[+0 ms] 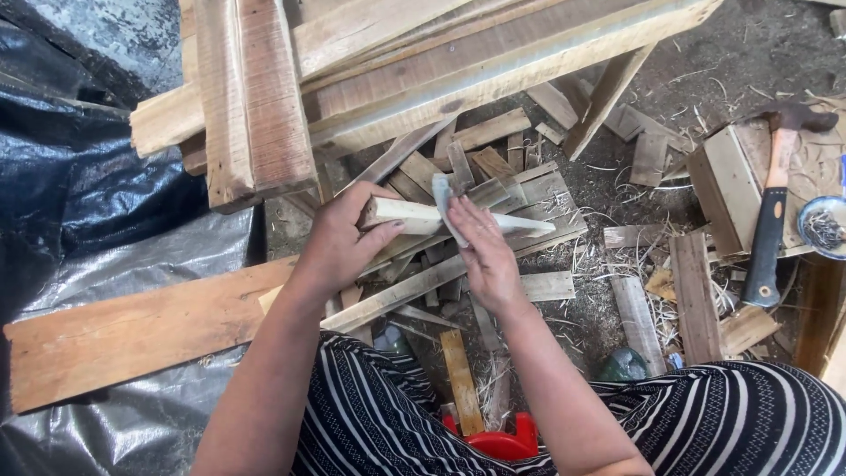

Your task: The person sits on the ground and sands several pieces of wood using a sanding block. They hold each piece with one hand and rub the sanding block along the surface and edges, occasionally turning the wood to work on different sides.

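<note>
Ground: bare dirt strewn with wood shavings and offcuts, seen from above; black plastic sheeting (97, 229) covering the left side.
Stack above: rough planks (370, 70) piled across the top, ends jutting toward the left and centre.
Long board: one wide plank (132, 335) lying on the sheeting at lower left, running toward the lap.
Scrap heap: short slats and wedges (493, 176) scattered under and behind the hands.
Left hand (339, 242): curled closed around the near end of a pale wooden stick (414, 216), thumb below, fingers wrapped over the top, firm grip.
Wooden stick: held level above the scrap heap, centre of view, tapering to a thin point at its right end.
Right hand (485, 256): fairly flat, fingers together and stretched forward, pressing a small pale sheet, perhaps sandpaper (445, 207), against the middle of the stick; sheet folded over the stick's top edge.
Hand spacing: both hands just beside each other on the same stick, left nearer the thick end.
Hammer (774, 203): claw hammer with black grip and orange-brown neck, lying on a wooden block (727, 185) at right, well apart from the hands.
Bowl (824, 227): small round blue-rimmed dish at the right edge, just beside the hammer; contents too small to tell.
Clothing: black-and-white striped garment (723, 414) across the bottom.
Red object (498, 441): partly hidden between the knees, kind unclear.
</note>
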